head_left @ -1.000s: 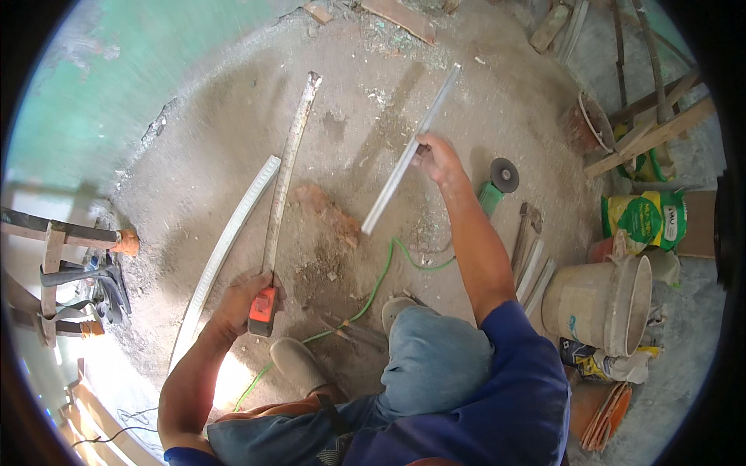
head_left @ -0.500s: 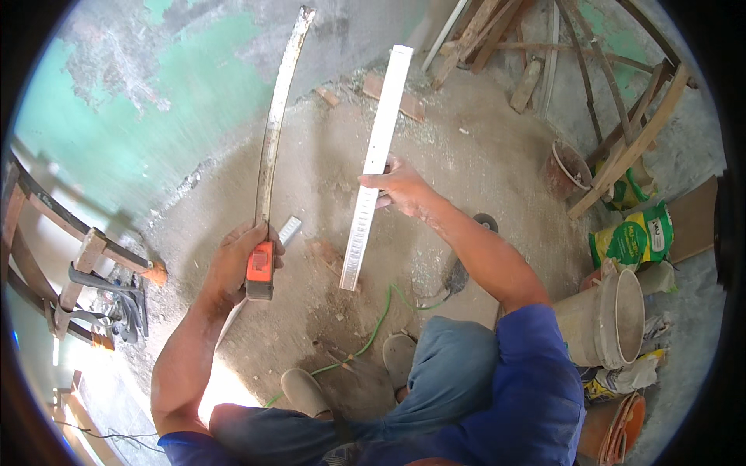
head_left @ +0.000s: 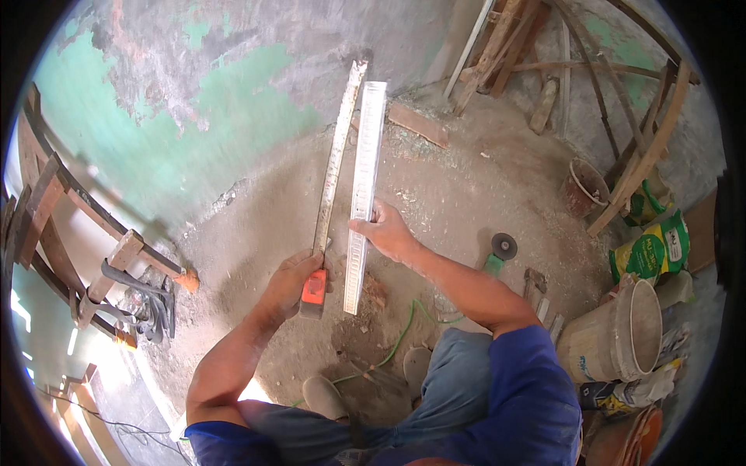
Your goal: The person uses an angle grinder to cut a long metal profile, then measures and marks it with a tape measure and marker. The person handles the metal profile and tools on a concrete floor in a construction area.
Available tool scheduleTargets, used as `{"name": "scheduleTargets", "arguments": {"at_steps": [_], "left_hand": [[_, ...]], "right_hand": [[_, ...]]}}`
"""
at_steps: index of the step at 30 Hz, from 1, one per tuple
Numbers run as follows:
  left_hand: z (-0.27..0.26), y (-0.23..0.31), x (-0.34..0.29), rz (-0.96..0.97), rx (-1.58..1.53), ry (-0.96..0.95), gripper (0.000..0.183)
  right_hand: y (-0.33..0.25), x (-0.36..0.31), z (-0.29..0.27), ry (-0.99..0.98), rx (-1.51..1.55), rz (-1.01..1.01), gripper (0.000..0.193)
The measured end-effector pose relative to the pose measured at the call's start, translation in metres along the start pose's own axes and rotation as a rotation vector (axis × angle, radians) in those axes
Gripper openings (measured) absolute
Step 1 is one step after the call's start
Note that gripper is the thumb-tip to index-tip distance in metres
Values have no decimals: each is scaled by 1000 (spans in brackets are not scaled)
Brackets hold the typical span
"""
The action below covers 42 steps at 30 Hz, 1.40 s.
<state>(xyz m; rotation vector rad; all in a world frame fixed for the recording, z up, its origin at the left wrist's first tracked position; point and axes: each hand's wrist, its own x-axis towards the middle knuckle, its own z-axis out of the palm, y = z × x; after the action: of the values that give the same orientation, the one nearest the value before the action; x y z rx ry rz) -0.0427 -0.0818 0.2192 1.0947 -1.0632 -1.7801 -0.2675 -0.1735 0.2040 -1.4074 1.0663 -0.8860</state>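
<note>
Tape measure [head_left: 313, 293], orange and black, sat gripped in your left hand [head_left: 292, 284]; your right hand [head_left: 391, 234] pinched the silvery slotted metal strip [head_left: 368, 147] beside its worn metal blade [head_left: 336, 167], whose long overhang could have made it buckle.

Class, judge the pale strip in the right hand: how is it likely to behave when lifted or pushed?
The pale strip is probably fairly stiff: it looks straight above and below the right hand. It is likely light for its length, as one hand alone holds it. Its long, flat look suggests sliding rather than rolling.
</note>
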Motion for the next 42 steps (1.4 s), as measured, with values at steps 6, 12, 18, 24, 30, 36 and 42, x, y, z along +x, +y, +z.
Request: {"name": "scheduleTargets", "arguments": {"at_steps": [6, 12, 18, 24, 30, 36, 42], "left_hand": [[1, -13, 10, -22, 48, -21, 28], [-1, -18, 11, -24, 43, -25, 29], [-5, -18, 15, -62, 117, -49, 33], [-14, -21, 19, -32, 197, 4, 31], [-47, -46, 5, -224, 326, -59, 24], [-51, -48, 3, -283, 200, -29, 25], [-48, -28, 16, -158, 98, 10, 28]], "right_hand": [[23, 10, -2, 55, 20, -207, 42], [10, 4, -6, 71, 9, -121, 34], [2, 3, -13, 60, 15, -100, 38], [-8, -1, -11, 104, 240, 53, 37], [-15, 22, -62, 357, 585, -29, 28], [28, 16, -116, 403, 440, -23, 24], [41, -3, -62, 200, 219, 223, 30]]}}
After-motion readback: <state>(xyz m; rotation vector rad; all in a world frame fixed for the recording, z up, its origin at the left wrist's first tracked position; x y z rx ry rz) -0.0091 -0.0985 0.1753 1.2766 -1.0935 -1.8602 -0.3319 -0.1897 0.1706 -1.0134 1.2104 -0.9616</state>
